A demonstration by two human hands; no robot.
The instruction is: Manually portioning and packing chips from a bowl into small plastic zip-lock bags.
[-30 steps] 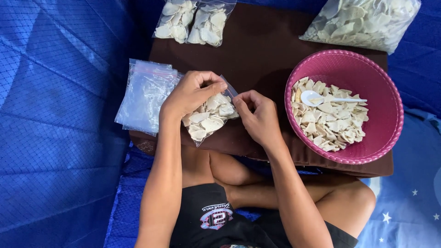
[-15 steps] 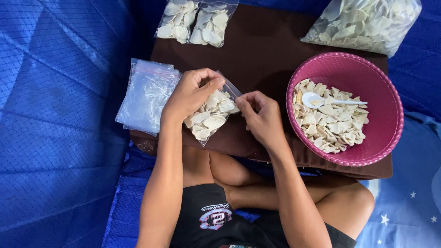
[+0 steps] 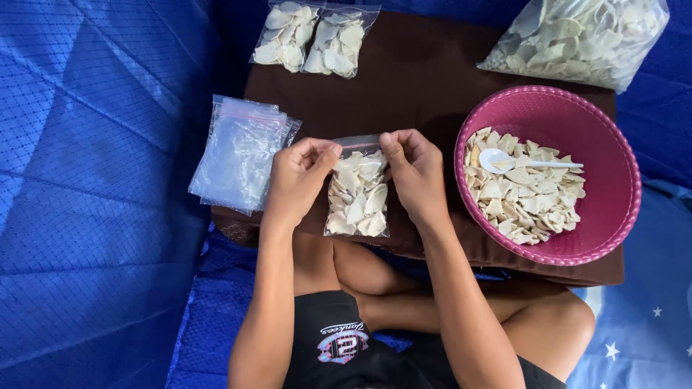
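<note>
1. Brown and soft-looking, the cushion-like board (image 3: 425, 94) across our lap carries almost everything we see, with blue quilted bedding (image 3: 94, 180) around it.
2. Next in size, the pink plastic basket (image 3: 605, 151) sits at the board's right edge, partly filled with pale flat chips, and a white plastic spoon (image 3: 522, 163) lies on top of them.
3. At the far right corner, a big clear bag of the same chips (image 3: 584, 36) overhangs the board's edge.
4. A stack of empty clear zip bags (image 3: 238, 155) lies over the left edge, half on the bedding.
5. Two small filled bags (image 3: 313, 36) rest side by side at the far left corner.
6. Our small zip bag of chips (image 3: 357, 194) lies flat near the front edge, in the middle, between our hands.
7. Our left hand (image 3: 295, 180) pinches the bag's top left corner, thumb and forefinger closed on the seal strip.
8. Our right hand (image 3: 418, 173) pinches the top right corner the same way, its other fingers curled in.
</note>
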